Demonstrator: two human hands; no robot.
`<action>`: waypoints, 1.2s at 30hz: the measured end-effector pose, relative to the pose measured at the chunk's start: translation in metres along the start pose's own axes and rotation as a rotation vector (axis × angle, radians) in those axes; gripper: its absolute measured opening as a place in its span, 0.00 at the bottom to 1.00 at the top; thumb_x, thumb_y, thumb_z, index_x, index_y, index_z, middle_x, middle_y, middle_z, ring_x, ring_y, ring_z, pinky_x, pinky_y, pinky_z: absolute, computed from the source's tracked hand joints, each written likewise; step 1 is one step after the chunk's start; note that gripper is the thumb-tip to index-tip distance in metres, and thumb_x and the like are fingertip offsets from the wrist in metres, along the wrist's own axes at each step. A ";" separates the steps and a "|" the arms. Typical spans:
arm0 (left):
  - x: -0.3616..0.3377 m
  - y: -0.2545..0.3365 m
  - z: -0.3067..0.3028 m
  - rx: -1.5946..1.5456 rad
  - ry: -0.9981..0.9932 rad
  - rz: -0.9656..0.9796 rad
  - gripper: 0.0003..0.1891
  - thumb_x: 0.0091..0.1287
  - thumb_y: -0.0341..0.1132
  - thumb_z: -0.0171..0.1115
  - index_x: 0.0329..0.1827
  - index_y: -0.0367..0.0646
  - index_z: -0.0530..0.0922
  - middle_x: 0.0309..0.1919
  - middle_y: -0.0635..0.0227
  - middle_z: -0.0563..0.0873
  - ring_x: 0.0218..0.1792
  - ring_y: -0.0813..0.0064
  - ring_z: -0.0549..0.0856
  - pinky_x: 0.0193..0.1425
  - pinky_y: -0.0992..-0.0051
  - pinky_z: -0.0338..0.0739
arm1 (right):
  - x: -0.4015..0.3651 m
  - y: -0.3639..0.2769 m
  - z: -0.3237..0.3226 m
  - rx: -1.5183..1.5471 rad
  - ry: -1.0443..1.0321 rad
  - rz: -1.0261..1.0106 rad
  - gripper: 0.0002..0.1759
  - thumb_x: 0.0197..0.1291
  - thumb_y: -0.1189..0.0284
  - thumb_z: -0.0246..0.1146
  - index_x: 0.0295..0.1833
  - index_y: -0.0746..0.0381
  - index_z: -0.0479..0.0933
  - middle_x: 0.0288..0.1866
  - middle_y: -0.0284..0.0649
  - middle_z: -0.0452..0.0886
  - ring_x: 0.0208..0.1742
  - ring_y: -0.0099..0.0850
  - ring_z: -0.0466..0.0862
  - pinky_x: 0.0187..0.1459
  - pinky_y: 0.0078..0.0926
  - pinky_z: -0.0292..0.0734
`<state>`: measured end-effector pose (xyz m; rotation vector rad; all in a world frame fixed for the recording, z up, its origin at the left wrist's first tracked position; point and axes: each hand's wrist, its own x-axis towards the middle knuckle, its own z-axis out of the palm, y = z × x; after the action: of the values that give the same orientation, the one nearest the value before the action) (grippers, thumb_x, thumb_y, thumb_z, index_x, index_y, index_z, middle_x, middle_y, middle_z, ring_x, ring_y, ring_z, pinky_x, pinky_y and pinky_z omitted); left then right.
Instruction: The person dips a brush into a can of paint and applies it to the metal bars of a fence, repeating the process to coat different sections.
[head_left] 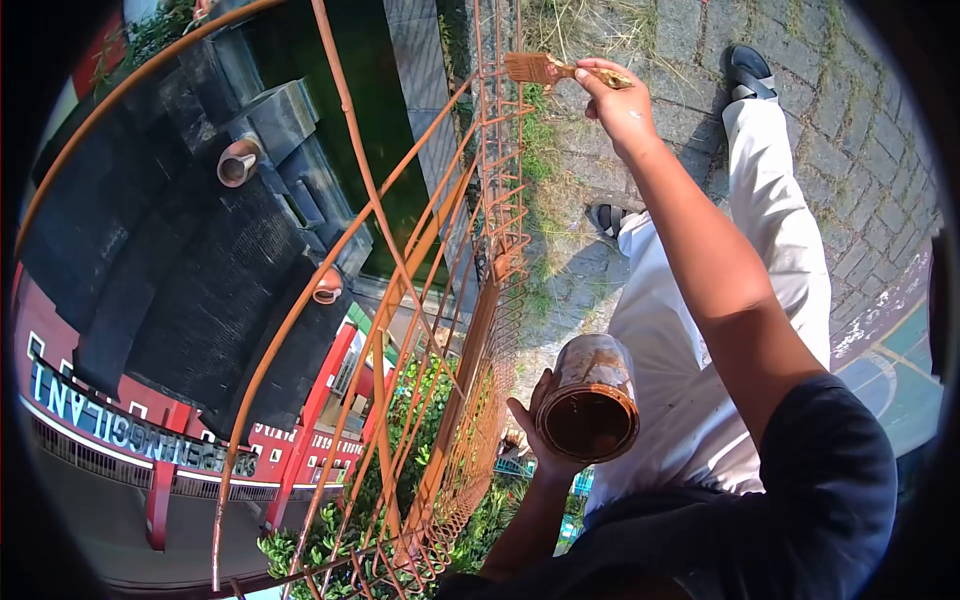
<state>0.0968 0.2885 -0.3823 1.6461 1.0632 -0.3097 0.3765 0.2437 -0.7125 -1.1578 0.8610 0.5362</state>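
Observation:
My right hand [617,103], arm stretched out, pinches the handle of a paintbrush [530,68]. Brown paint coats the flat bristles, and their tip is right at the thin bars of a rusty-brown metal fence [490,290]. Lower down, my left hand [546,440] is wrapped round a paint tub [594,362], with part of the hand hidden behind it. The tub is tilted so its open mouth faces me; brown smears cover its pale wall and rim, and dark brown paint shows inside. Fence bars stand close beside my left fingers.
Grey paving [680,50] with grass tufts lies under my sandaled feet. Beyond the fence are dark green water [350,90], clay pots [238,163] on a dark structure, and a red building [280,460] with large letters. Leafy shrubs [415,400] grow along the fence.

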 end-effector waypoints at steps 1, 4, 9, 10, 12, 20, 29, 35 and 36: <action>0.005 -0.004 -0.001 0.157 -0.067 0.135 0.85 0.34 0.53 0.90 0.80 0.58 0.20 0.76 0.56 0.60 0.72 0.59 0.69 0.76 0.53 0.68 | 0.002 -0.004 -0.008 0.004 -0.025 0.004 0.11 0.64 0.71 0.71 0.50 0.59 0.84 0.35 0.30 0.82 0.24 0.18 0.73 0.26 0.19 0.72; 0.022 -0.012 0.002 0.313 -0.103 0.203 0.84 0.37 0.54 0.88 0.80 0.54 0.20 0.76 0.55 0.60 0.73 0.59 0.68 0.78 0.53 0.64 | 0.020 0.000 -0.020 -0.032 -0.013 0.022 0.08 0.64 0.70 0.70 0.48 0.55 0.86 0.37 0.28 0.84 0.30 0.18 0.77 0.28 0.20 0.76; 0.044 -0.016 0.013 0.380 -0.206 0.214 0.74 0.49 0.42 0.85 0.80 0.55 0.23 0.77 0.56 0.57 0.74 0.60 0.67 0.80 0.54 0.64 | 0.042 0.018 0.004 -0.072 -0.339 -0.047 0.08 0.63 0.71 0.71 0.48 0.57 0.86 0.33 0.30 0.83 0.23 0.18 0.75 0.26 0.19 0.72; 0.042 -0.024 0.012 0.372 -0.201 0.206 0.77 0.46 0.45 0.86 0.80 0.53 0.23 0.77 0.56 0.57 0.74 0.60 0.66 0.80 0.54 0.62 | 0.045 0.019 0.012 -0.114 -0.430 -0.027 0.09 0.63 0.70 0.71 0.48 0.57 0.86 0.33 0.31 0.84 0.24 0.18 0.75 0.26 0.19 0.73; 0.037 -0.044 0.008 0.340 -0.164 0.190 0.84 0.37 0.52 0.88 0.79 0.49 0.20 0.76 0.54 0.59 0.75 0.59 0.65 0.81 0.54 0.58 | 0.057 0.032 0.029 -0.135 -0.417 -0.042 0.09 0.63 0.69 0.71 0.48 0.57 0.86 0.32 0.31 0.84 0.25 0.18 0.77 0.27 0.19 0.74; 0.034 -0.062 0.001 0.214 -0.120 0.037 0.89 0.30 0.51 0.92 0.80 0.52 0.19 0.76 0.53 0.58 0.74 0.58 0.67 0.80 0.54 0.60 | 0.045 0.047 0.057 -0.417 -0.241 -0.456 0.09 0.62 0.66 0.71 0.47 0.53 0.87 0.36 0.37 0.89 0.34 0.22 0.85 0.36 0.25 0.80; 0.033 -0.065 0.003 0.134 -0.137 0.067 0.82 0.39 0.40 0.89 0.80 0.56 0.21 0.76 0.50 0.57 0.72 0.59 0.68 0.76 0.54 0.67 | 0.057 0.034 0.074 -0.221 -0.165 -0.463 0.09 0.59 0.67 0.71 0.44 0.57 0.88 0.32 0.36 0.89 0.32 0.22 0.86 0.36 0.24 0.80; 0.040 -0.064 0.004 0.143 -0.138 0.001 0.78 0.44 0.41 0.87 0.80 0.55 0.22 0.76 0.51 0.57 0.72 0.58 0.68 0.77 0.53 0.66 | 0.042 0.033 0.042 -0.199 -0.239 -0.270 0.08 0.62 0.70 0.71 0.45 0.58 0.87 0.32 0.31 0.86 0.25 0.17 0.77 0.27 0.21 0.74; 0.038 -0.078 0.007 0.133 -0.092 0.043 0.78 0.44 0.43 0.87 0.80 0.55 0.22 0.76 0.51 0.57 0.72 0.58 0.68 0.78 0.53 0.64 | 0.047 0.030 0.030 -0.140 -0.220 -0.209 0.08 0.62 0.70 0.71 0.46 0.58 0.86 0.33 0.31 0.87 0.25 0.17 0.77 0.26 0.20 0.73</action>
<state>0.0609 0.3008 -0.4603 1.7531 0.9543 -0.4317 0.3901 0.2794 -0.7626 -1.2723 0.5132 0.5459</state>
